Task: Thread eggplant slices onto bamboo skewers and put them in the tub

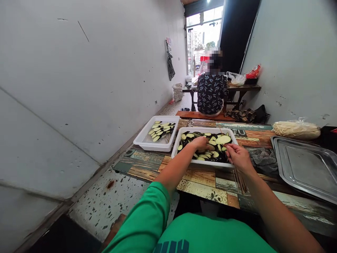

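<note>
while the left hand (199, 142) dug into the eggplant slices (210, 146) in the white tub (184, 140) on the bench (202, 179), fingers curled on one, the right hand (238, 156) pinched a thin skewer (226, 151) beside them.

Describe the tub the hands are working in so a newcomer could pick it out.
On the patterned table stand two white tubs of eggplant slices. It is the nearer, fuller tub, right of the other tub; the left hand reaches into it and the right hand is at its near rim.
</note>
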